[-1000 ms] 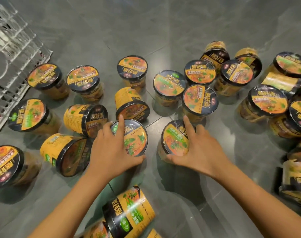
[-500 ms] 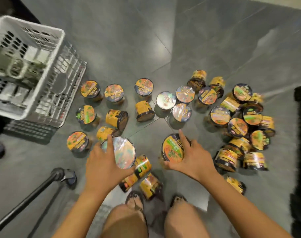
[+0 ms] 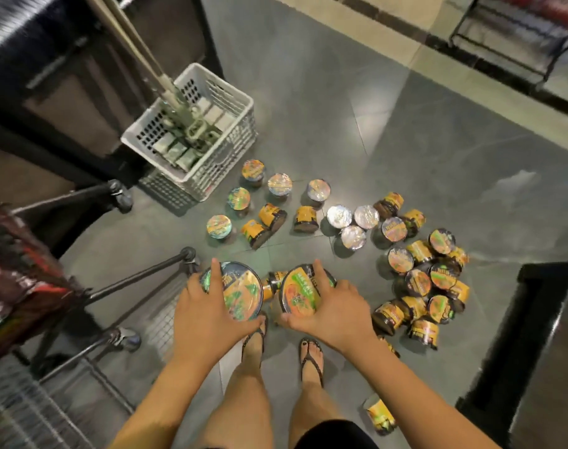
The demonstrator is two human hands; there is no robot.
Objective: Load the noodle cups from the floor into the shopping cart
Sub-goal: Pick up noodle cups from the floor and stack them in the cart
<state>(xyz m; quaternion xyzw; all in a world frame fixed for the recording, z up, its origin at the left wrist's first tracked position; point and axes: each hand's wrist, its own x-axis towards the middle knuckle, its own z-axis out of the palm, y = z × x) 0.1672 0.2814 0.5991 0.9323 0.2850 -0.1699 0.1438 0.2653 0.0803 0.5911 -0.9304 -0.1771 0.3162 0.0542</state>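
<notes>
Holding 2 cups, one per hand: left hand (image 3: 208, 306) curls over the left cup (image 3: 243, 291) at 7 o'clock, right hand (image 3: 336, 314) grips the right cup (image 3: 300, 294) at 6, both clear of the floor (image 3: 405, 140). Shopping cart (image 3: 137, 277) frame at 8 o'clock; contents too blurred to tell. Most noodle cups (image 3: 421, 280) are unloaded, scattered centre to 4 o'clock, so early stage, imo. Vs 0.5 s ago: viewpoint higher, both cups lifted, cart now nearer the hands.
</notes>
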